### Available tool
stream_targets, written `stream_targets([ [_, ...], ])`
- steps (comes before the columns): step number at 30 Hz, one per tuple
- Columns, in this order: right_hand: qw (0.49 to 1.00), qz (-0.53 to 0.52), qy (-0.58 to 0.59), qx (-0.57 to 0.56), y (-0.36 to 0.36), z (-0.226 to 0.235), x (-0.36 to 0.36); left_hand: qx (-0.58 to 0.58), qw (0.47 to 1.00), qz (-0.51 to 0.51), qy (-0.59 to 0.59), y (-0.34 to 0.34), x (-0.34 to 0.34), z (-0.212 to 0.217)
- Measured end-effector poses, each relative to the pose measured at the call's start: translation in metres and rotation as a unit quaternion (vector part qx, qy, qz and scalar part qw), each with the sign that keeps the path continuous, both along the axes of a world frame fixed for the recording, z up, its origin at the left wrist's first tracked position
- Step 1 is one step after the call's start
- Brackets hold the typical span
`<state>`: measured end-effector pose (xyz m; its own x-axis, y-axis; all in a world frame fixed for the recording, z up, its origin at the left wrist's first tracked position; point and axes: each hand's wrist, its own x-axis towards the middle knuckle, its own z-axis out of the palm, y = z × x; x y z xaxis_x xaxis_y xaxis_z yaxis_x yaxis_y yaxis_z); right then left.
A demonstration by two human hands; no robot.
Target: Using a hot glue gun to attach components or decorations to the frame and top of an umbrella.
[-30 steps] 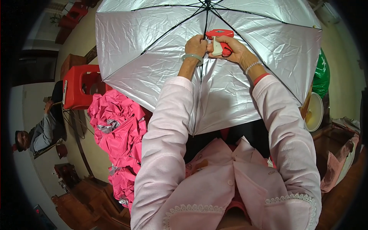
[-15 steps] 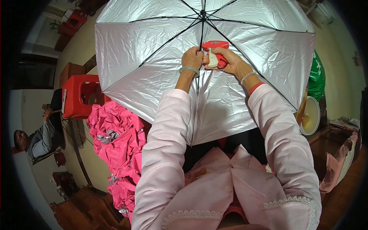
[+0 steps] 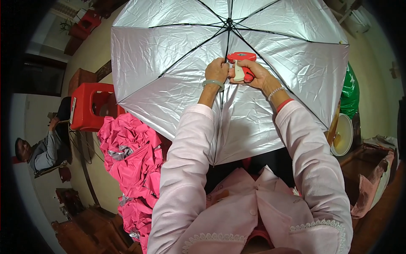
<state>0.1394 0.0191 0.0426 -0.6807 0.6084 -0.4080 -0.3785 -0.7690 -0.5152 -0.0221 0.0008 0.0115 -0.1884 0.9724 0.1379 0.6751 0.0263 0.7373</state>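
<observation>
Open umbrella (image 3: 169, 63), silver lining facing the person, black ribs fanning from the hub near the top of the view. Both hands work close together at one rib, just below the hub.

Right hand (image 3: 253, 76) is clamped on a red tagging gun (image 3: 241, 63), nose pressed toward the fabric. Left hand (image 3: 216, 70) is closed in a pinch on the lining beside the rib, touching the tool's tip; green bangle on that wrist. Exactly what the fingers pinch is hidden, possibly a tie point of canopy to rib.

Step in hand, by my reading: fastening the canopy at this rib. The next move would call for a steady pinch and the tool square to the cloth, then turning the canopy to the neighbouring rib.

Around: heap of pink folded umbrellas (image 3: 131, 156) at the left, red plastic stool (image 3: 86, 106) behind it, a seated person (image 3: 40, 152) well apart at far left, green bag (image 3: 349, 95) and pale bowl (image 3: 343, 135) at right. The wide canopy itself blocks sight of the floor ahead.
</observation>
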Motion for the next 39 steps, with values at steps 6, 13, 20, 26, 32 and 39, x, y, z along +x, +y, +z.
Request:
stream_targets([
  [6,1.000,0.000,0.001,0.001,0.000,-0.001,0.000,0.013,1.000,-0.011,0.010,-0.002,0.001,0.001],
  [13,1.000,-0.005,0.001,-0.007,0.002,-0.003,0.000,0.020,1.000,-0.011,0.004,-0.002,0.001,0.004],
  [20,1.000,0.005,-0.001,0.010,0.000,0.001,0.000,0.018,1.000,-0.015,0.011,0.000,-0.001,0.000],
  [26,1.000,-0.003,-0.002,0.006,0.000,-0.004,0.005,0.024,0.999,-0.018,0.011,-0.001,0.004,0.000],
  [32,1.000,0.015,-0.009,0.005,0.002,-0.007,0.001,0.043,0.999,-0.011,0.007,-0.004,0.000,-0.004],
  [39,0.999,0.039,0.006,0.031,0.013,-0.018,0.005,-0.029,0.999,0.013,-0.001,0.004,0.005,0.009],
])
